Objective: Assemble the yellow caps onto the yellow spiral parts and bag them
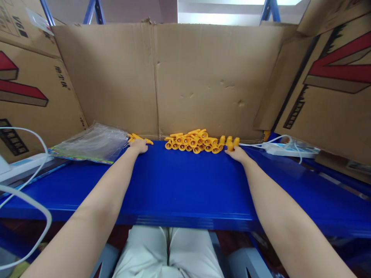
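Observation:
A heap of small orange plastic caps (194, 141) lies at the back of a blue tabletop (179, 185), against a cardboard wall. My left hand (138, 146) rests on the table left of the heap, its fingers touching a few loose orange pieces (133, 136). My right hand (237, 153) reaches to the right end of the heap, fingers curled around an orange piece (230, 143). Both arms stretch straight forward across the table.
A clear plastic bag (92, 142) lies at the back left. White cables (26, 181) loop at the left edge; a white power strip (286, 150) with cables sits at the right. Cardboard boxes (333, 85) wall in the back and sides. My lap shows below the table edge.

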`<state>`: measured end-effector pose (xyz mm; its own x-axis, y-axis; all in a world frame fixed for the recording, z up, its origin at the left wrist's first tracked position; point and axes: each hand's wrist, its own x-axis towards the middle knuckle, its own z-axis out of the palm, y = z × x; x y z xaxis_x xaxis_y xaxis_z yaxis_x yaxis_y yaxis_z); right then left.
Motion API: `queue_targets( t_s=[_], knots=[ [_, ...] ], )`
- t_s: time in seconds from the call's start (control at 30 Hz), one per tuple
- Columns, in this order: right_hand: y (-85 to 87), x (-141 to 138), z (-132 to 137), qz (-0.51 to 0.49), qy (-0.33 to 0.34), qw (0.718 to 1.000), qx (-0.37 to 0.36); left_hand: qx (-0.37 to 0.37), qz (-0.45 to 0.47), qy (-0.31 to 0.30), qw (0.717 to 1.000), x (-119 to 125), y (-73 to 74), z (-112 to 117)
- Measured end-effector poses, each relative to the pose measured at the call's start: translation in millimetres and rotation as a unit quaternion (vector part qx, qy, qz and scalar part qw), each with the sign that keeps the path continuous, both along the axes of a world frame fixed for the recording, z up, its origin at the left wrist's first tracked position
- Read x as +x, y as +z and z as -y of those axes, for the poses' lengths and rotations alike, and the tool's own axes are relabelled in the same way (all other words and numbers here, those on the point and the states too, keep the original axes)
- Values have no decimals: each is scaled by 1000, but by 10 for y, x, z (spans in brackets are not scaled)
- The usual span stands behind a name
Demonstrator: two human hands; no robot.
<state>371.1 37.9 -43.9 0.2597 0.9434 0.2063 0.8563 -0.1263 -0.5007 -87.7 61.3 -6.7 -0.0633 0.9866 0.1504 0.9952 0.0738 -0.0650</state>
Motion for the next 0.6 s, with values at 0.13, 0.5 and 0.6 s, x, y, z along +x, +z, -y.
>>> queue_targets(
  t_s=[0.13,0.5,0.6],
  knots=[
    [-10,14,-17,2,-2,1000,8,2,16,-16,1000,43,65,14],
    [-42,42,-37,2,11,1000,8,-2,1,-58,998,118,153,124],
    [-48,41,-40,2,11,1000,9,-34,55,-31,997,132,134,184]
  ],
)
